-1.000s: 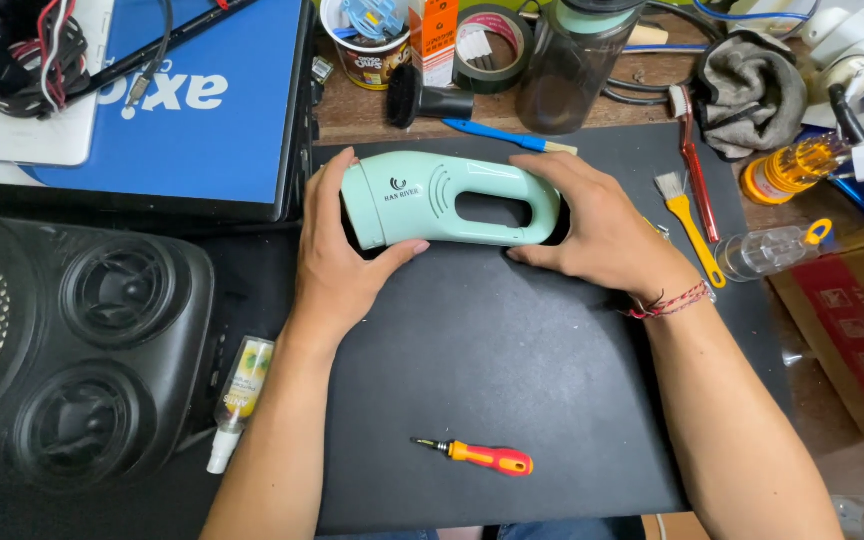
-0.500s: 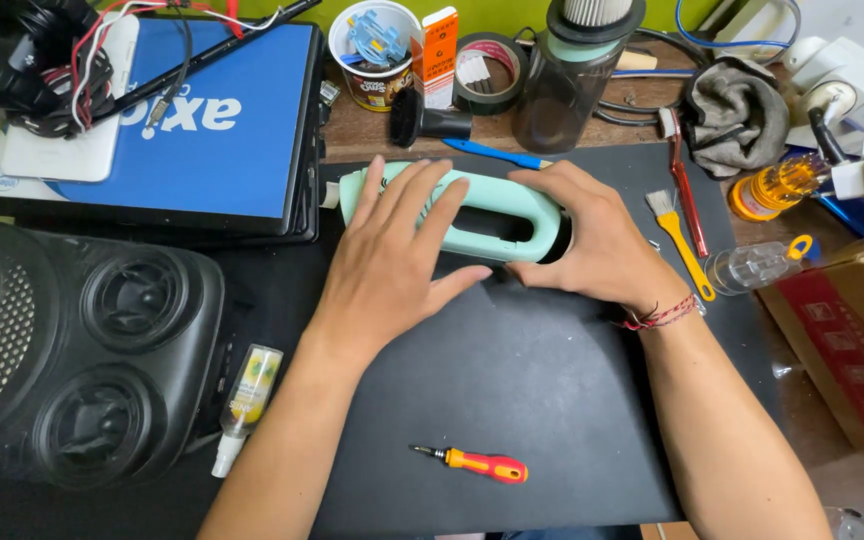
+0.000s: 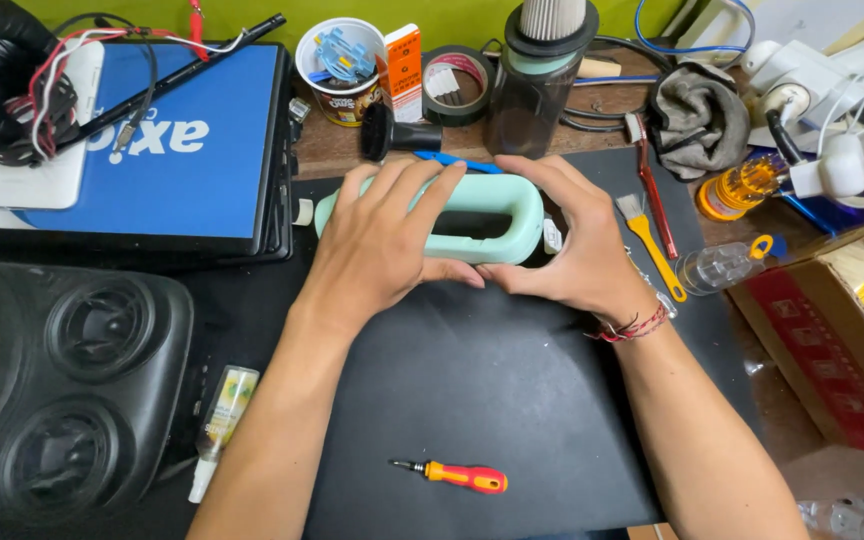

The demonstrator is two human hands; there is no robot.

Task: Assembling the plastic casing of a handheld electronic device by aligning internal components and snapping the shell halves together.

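Note:
A mint-green handheld vacuum body (image 3: 492, 200) with a loop handle lies on its side on the black mat (image 3: 472, 400). My left hand (image 3: 382, 240) lies over its left half, fingers spread across the top. My right hand (image 3: 577, 250) grips its right end around the handle loop. A red string bracelet is on my right wrist. A small red and yellow screwdriver (image 3: 462, 476) lies on the mat near me, apart from both hands.
A dark speaker (image 3: 52, 390) sits at left, a blue laptop lid (image 3: 172, 150) behind it. A small glue bottle (image 3: 220, 415) lies beside the mat. Behind the vacuum stand a filter canister (image 3: 542, 70), tape roll (image 3: 452, 80) and paper cup (image 3: 342, 65). A yellow brush (image 3: 652, 245), clear bottle (image 3: 722, 265) and cardboard box (image 3: 832, 340) lie right.
The vacuum body has been turned and shifted toward the back of the mat. My left hand moved from its left end to lie over the top.

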